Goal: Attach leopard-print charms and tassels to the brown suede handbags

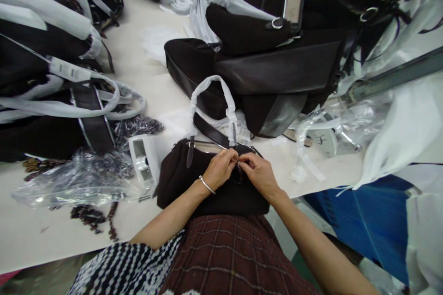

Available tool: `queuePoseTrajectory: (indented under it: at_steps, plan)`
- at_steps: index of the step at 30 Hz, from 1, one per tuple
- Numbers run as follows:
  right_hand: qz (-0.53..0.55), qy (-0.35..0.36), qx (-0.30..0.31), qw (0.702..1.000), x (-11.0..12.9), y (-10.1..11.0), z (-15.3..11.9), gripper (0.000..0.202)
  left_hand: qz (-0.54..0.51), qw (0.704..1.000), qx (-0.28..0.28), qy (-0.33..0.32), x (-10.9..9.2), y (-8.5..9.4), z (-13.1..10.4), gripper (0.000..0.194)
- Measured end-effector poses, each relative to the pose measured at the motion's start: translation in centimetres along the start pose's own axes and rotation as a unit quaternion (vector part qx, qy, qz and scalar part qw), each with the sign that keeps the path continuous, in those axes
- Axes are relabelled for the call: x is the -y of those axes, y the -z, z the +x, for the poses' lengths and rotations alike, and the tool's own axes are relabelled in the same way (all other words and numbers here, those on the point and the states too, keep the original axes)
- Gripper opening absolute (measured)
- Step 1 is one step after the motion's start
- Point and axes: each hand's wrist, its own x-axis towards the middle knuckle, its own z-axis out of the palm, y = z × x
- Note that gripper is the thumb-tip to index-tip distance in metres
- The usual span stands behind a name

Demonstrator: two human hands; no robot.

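A dark brown handbag [180, 179] sits upright at the table's near edge, against my apron [228, 249]. Its handle [212, 82] is wrapped in white paper and arches above the bag; a dark leather strap [211, 131] lies across the bag's opening. Both hands meet at the upper front of the bag. My left hand [220, 169], with a silver bangle at the wrist, is closed in a pinch there. My right hand [261, 176] pinches a small shiny metal fitting [238, 163]. Below it hangs something small and dark, partly hidden by the fingers.
Several dark handbags [277, 69] are heaped behind, more lie at the left [38, 133]. A white tape dispenser [143, 161] stands beside clear plastic bags [86, 179]. Brown beaded strands [90, 216] lie near the front edge. A blue box [363, 221] is below, right.
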Motion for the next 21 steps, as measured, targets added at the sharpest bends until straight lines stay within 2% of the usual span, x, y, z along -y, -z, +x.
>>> queuePoseTrajectory:
  at_steps: [4,7,9,12,14,17,19,21]
  plan:
    - [0.040,-0.074,-0.008,0.996,0.8,0.0,-0.2,0.009,-0.035,0.999,-0.017,0.019,-0.2,-0.4,-0.4,0.010]
    - [-0.004,-0.052,-0.054,0.997,1.6,0.1,-1.0,0.008,-0.069,0.997,-0.030,0.008,-0.9,-0.2,-0.9,0.017]
    - [-0.033,-0.031,-0.077,0.996,2.0,0.0,-1.7,0.006,-0.087,0.996,-0.015,-0.001,-1.2,0.2,-1.2,0.020]
    - [-0.008,-0.059,-0.089,0.994,2.4,-0.2,-2.6,0.005,-0.099,0.995,0.022,0.006,-1.1,0.6,-1.5,0.012]
    - [0.034,-0.096,-0.079,0.992,2.4,-0.4,-2.7,0.008,-0.106,0.994,0.025,0.021,-0.7,0.7,-1.7,0.007]
    - [0.076,-0.137,-0.055,0.986,2.1,-0.3,-2.1,0.012,-0.134,0.989,0.023,0.056,-0.1,0.5,-1.7,0.013]
    - [0.057,-0.142,-0.042,0.987,1.9,0.1,-1.1,0.016,-0.156,0.984,0.023,0.086,0.2,0.3,-1.7,0.016]
    - [0.003,-0.117,-0.021,0.993,1.8,0.3,0.1,0.015,-0.157,0.981,0.018,0.109,0.5,-0.1,-1.4,0.017]
